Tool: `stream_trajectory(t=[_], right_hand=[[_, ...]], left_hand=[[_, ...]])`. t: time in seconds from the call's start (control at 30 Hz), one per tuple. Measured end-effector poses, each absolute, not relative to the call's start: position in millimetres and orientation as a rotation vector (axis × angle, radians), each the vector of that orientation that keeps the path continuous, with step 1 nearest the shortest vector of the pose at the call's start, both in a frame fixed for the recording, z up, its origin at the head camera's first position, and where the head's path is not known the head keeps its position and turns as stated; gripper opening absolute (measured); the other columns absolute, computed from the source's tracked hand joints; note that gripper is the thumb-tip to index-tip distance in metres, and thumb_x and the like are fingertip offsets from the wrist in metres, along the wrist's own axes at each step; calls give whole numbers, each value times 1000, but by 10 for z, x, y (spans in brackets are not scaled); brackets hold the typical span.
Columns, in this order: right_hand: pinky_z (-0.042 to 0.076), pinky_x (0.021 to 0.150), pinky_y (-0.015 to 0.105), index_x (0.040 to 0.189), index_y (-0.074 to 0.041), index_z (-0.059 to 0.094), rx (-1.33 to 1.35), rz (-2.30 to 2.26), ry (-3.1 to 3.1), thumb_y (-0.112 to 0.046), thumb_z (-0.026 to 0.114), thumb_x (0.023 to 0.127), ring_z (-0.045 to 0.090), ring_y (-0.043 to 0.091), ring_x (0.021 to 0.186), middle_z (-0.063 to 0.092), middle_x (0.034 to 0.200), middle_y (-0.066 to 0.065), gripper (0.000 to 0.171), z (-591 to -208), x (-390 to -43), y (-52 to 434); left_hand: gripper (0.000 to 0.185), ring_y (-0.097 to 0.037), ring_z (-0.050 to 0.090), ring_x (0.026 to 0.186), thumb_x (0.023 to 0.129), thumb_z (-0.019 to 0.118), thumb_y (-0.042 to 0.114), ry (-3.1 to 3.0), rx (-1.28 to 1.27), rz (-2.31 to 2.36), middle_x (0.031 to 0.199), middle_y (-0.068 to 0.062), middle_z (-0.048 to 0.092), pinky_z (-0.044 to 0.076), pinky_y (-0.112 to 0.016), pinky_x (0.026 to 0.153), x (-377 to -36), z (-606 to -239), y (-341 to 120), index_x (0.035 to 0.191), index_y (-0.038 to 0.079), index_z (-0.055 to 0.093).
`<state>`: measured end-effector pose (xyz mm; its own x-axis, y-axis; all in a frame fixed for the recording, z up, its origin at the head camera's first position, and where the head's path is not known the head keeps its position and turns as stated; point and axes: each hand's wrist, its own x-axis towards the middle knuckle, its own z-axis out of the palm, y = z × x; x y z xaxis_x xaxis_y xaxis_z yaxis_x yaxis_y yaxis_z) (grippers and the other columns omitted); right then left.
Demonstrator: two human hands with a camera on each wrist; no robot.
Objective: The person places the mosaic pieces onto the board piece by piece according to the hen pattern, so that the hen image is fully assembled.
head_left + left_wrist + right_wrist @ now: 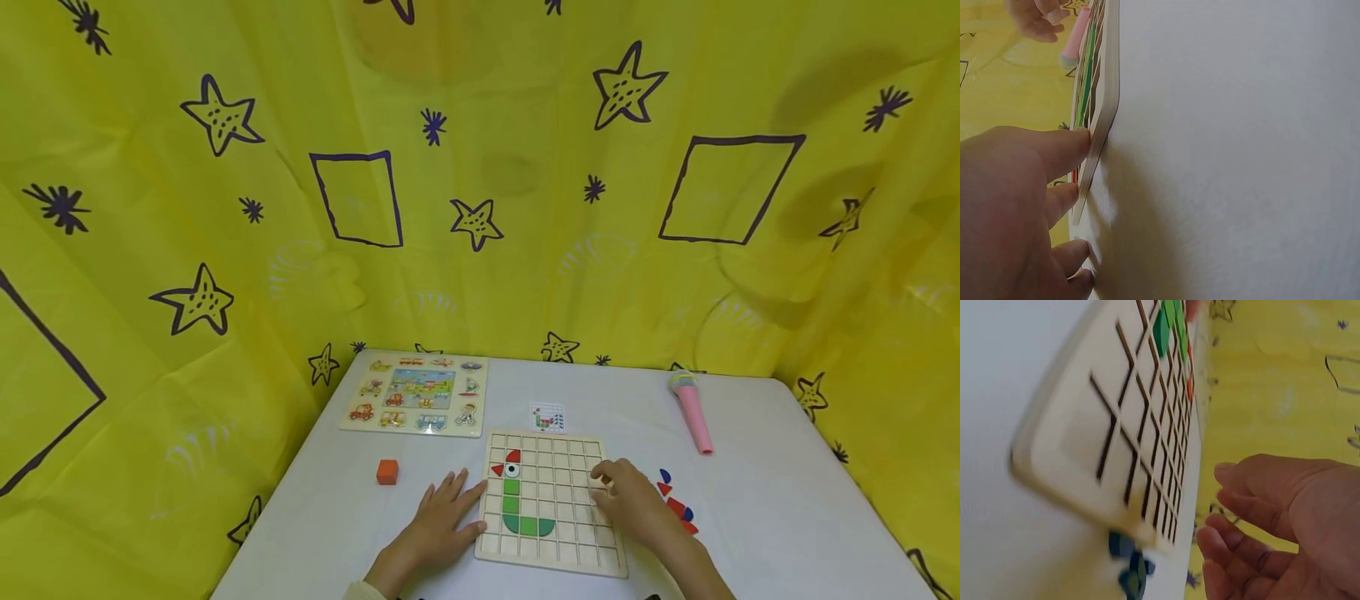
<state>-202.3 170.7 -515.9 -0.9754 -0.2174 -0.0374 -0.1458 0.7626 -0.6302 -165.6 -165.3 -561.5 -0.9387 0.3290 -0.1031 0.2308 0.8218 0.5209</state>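
Note:
A wooden grid board (566, 542) lies on the table, holding a bird-like shape of green pieces (528, 526), an eye tile (512, 470) and red pieces (513, 456). With fingers spread, my left hand (442, 521) touches the board's left edge; the left wrist view shows its thumb (1069, 147) against the side. Over the right edge hovers my right hand (633, 500), fingers loosely bent. In the right wrist view that hand (1272, 531) shows nothing between thumb and fingers. Beside it lie loose red pieces (677, 507) and a blue half-round piece (665, 476).
A small picture card (547, 417) lies behind the board. Farther left are a vehicle puzzle (476, 400) and an orange cube (387, 472). A pink toy microphone (693, 417) lies at the back right. Yellow patterned cloth (510, 292) hangs behind the white table (315, 508).

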Motion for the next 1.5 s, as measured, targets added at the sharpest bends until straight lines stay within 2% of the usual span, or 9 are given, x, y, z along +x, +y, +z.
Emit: stream_trajectory(t=[0.17,0.37,0.63,0.83,1.17,1.33,1.5], right_hand=[[56,82,53,125,1,64,-199,-885,2957,-16,77,95,66,32,98,65,112,18,36,-5167,-2078,2073],[43,83,61,123,4,60,62,-717,2940,-21,77,94,57,44,102,59,114,28,41,-5267,-2088,2396],[42,79,54,115,5,58,147,-715,2861,-20,77,97,58,34,91,60,98,18,36,-5399,-2131,2542],[43,79,55,117,6,59,113,-721,2878,-22,76,98,60,33,90,61,98,17,38,-5444,-2156,2587],[42,77,52,112,-2,64,-52,-753,2889,-8,68,96,58,30,92,61,100,12,17,-5487,-2180,2548],[44,78,52,118,-4,66,-107,-790,2871,-7,70,95,59,29,95,62,104,11,23,-5476,-2173,2502],[48,83,59,123,2,62,-1,-716,2862,-22,79,94,59,39,103,61,116,24,41,-5425,-2146,2558]], left_hand=[[64,-42,22,161,103,61,51,2821,423,764,172,-14,32,14,-69,127,-1653,-5634,-1649,161,28,46],[64,-42,22,161,103,61,51,2823,431,762,172,-15,32,14,-69,127,-1645,-5628,-1651,161,28,46],[64,-42,22,161,103,61,50,2827,441,768,172,-15,32,14,-70,127,-1644,-5606,-1652,161,27,46],[64,-42,22,160,103,61,50,2827,449,763,172,-15,32,15,-70,126,-1650,-5619,-1652,161,27,47],[64,-42,22,161,103,61,51,2830,439,756,172,-15,32,15,-70,127,-1666,-5624,-1660,161,28,46],[64,-42,22,160,103,62,51,2827,434,760,172,-15,32,15,-70,126,-1663,-5633,-1657,161,28,46],[64,-41,22,161,102,61,52,2820,414,763,172,-13,32,14,-69,127,-1668,-5643,-1648,161,30,46]])
